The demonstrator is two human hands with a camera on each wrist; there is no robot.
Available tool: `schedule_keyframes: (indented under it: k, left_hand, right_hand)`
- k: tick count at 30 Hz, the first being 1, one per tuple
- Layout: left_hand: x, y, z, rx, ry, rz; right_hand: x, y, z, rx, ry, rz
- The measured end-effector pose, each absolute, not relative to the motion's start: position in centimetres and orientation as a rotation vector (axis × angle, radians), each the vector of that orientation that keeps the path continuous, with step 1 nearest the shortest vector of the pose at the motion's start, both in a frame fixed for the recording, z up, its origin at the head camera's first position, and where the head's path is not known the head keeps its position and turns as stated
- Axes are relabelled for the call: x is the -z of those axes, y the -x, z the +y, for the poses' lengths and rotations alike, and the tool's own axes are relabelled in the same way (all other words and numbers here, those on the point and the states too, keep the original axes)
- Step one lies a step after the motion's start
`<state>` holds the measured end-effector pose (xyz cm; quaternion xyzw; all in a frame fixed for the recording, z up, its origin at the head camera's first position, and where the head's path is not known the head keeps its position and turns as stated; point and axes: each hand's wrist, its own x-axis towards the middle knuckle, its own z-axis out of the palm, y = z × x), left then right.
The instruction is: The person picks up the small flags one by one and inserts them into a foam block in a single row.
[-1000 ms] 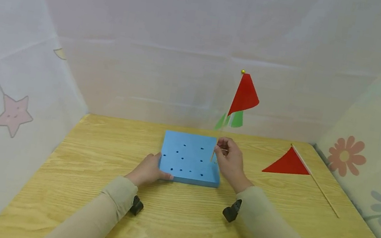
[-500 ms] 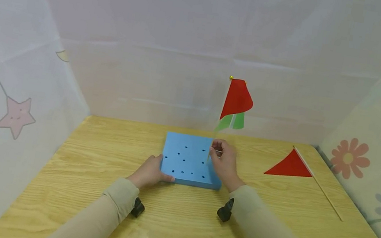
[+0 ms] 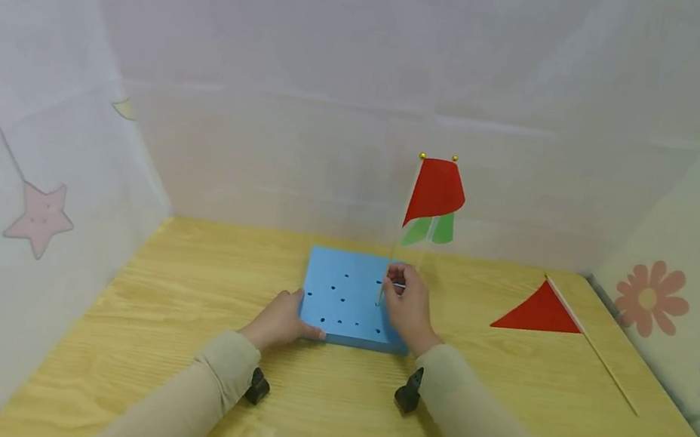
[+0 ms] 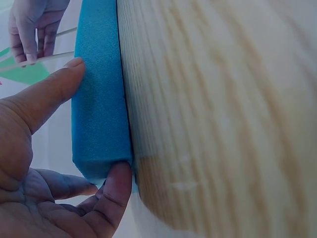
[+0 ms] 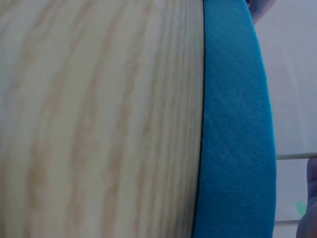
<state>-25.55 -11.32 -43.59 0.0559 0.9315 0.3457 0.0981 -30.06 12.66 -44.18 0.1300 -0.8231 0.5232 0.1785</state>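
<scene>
A blue foam block (image 3: 352, 312) with several small holes in its top lies flat on the table. My left hand (image 3: 282, 321) grips its near left corner, the thumb along the front face (image 4: 99, 109) and the fingers round the left side. Between thumb and fingers, my right hand (image 3: 407, 308) pinches the thin stick of a red flag (image 3: 432, 189) above the block's right part. The stick stands nearly upright, its lower end right at a hole. Behind it, a second gold-tipped stick and green flag cloth (image 3: 417, 231) show, partly hidden by the red cloth and my hand.
Another red triangular flag (image 3: 542, 310) on a wooden stick lies on the table (image 3: 198, 263) at the right. A pale cloth backdrop (image 3: 272, 99) surrounds the table's back and sides.
My right hand has brought the red flag's stick left and lowered it to the block's top; the second gold tip now shows. My left hand keeps its grip on the corner.
</scene>
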Motion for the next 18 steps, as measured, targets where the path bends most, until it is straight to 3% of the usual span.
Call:
schedule_keyframes:
  k: [18]
  left_hand:
    - [43.55, 25.36, -11.32, -1.035, -0.171, 2.746]
  right_hand:
    - [45.08, 29.64, 12.71, -1.447, -0.382, -2.369]
